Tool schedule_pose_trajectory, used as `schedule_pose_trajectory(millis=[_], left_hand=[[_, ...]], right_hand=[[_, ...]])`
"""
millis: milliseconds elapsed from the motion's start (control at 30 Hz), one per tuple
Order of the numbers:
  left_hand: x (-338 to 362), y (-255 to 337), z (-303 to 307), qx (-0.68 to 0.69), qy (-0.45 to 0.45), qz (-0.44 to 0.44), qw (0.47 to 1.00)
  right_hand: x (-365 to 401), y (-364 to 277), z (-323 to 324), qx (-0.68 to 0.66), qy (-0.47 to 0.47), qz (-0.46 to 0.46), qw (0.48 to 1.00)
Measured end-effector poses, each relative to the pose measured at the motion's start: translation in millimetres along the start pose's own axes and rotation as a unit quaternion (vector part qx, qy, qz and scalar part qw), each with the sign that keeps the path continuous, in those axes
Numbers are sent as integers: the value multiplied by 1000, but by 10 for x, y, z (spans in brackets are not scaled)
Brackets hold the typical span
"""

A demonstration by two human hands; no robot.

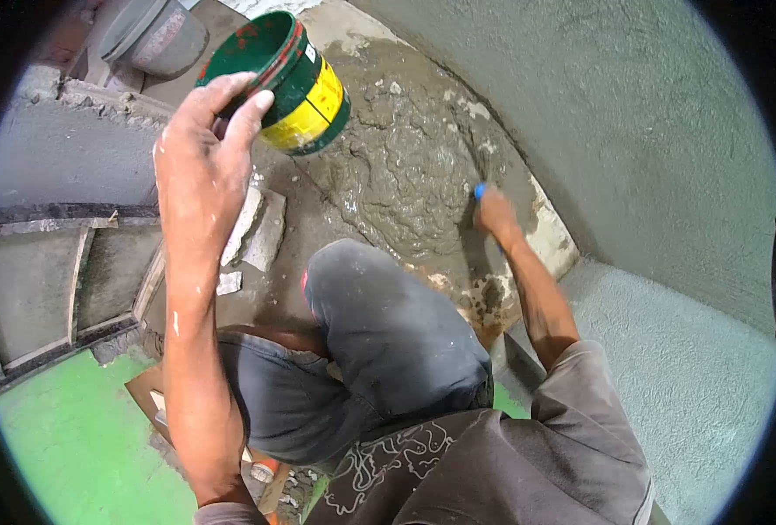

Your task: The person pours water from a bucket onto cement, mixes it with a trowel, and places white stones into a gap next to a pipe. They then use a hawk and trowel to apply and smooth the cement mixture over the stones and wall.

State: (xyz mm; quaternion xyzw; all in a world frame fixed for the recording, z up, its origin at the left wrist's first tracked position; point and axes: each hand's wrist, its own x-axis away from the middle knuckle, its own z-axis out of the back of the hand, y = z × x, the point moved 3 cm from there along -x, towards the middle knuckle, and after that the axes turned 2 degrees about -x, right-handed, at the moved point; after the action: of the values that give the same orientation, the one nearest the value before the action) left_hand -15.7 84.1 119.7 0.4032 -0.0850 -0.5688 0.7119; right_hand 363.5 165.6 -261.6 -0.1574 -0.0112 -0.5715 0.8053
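Observation:
My left hand (209, 144) pinches the rim of a green bucket (318, 131) with a yellow label, thumb and fingers closed over its edge. The bucket is tilted, with its mouth toward the upper left. Beneath and to the right of it spreads a heap of wet grey mortar (405, 166) on the floor. My right hand (497, 214), slightly blurred, is closed around a blue-handled tool (480, 190) at the right side of the mortar. Only the blue end of the handle shows clearly; the tool's working end is hard to make out.
A grey-plastered wall (624, 114) rises on the right. Broken pale slabs (261, 232) lie left of my knee. Another bucket (160, 39) stands at the upper left, above a framed panel (73, 280). Green flooring (90, 437) is at the lower left.

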Motion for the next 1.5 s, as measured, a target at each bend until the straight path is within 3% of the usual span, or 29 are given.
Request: schedule_pose_trajectory(millis=[100,200,300,367,433,533,667,800,900,933,1033,1167,1233,1333,1500], left_hand=[[35,-81,54,3,10,12,1000],[62,-20,67,-31,-8,8,999],[89,-26,-20,19,-6,17,1000],[103,-6,-4,1,-12,5,1000],[104,-46,9,10,-5,8,1000],[108,-12,21,52,-23,42,997],[126,7,-26,37,-23,35,998],[178,47,0,41,-26,53,997],[186,39,1,39,-18,64,997],[189,46,-12,42,-16,57,997],[133,-13,-3,50,-11,39,998],[144,-44,13,33,-27,67,997],[180,-45,-3,49,-12,52,997],[218,28,33,12,-62,100,993],[279,65,70,24,-45,57,997]], right_hand=[[482,-282,947,49,-144,13,988],[290,-245,1297,57,-104,-86,989],[-150,-161,883,30,-1,-103,994],[88,-131,638,58,-53,-64,995],[334,-77,717,69,-108,-14,992],[429,-137,1255,92,-77,-72,990],[-431,213,1150,63,25,-78,995],[-1064,439,623,59,-11,-95,994],[-878,436,538,22,-92,-16,995],[-712,390,742,-51,-140,-78,986],[-354,513,1141,65,-83,101,989],[-444,410,1294,69,-58,-13,996],[-831,433,1091,61,-14,-22,998],[-1169,534,567,91,-35,-77,992],[-736,542,776,31,-129,-9,991]])
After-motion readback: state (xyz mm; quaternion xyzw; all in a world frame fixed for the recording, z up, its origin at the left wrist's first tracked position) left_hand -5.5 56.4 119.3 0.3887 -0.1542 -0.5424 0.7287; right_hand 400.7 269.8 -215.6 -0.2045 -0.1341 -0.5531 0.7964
